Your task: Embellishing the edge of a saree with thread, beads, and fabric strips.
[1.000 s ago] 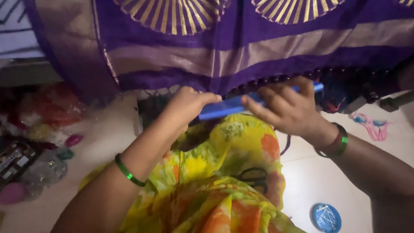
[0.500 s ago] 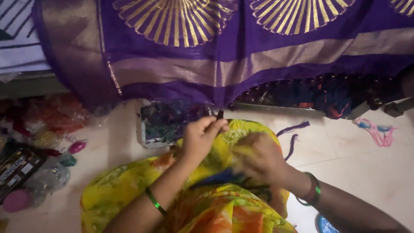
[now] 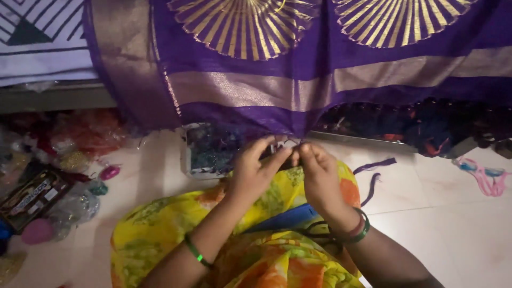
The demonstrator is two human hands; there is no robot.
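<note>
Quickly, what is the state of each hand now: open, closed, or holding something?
Left hand: fingers pinched on something small and dark at the purple cloth's lower edge; what it is cannot be told.
Right hand: pinched on the same spot, beside the left.

A pale tiled floor (image 3: 448,213) is spreading under the scene, its grout lines showing faintly and soft light falling on its right part. At the upper left, a white cloth with dark geometric lines (image 3: 42,37) is lying over a grey ledge (image 3: 58,96). On the left, a heap of clear bags with coloured bits (image 3: 69,144) is sitting in shadow beside a dark flat packet (image 3: 32,197). Purple thread scraps (image 3: 373,173) and pink strings (image 3: 485,176) are lying on the tiles at right.
</note>
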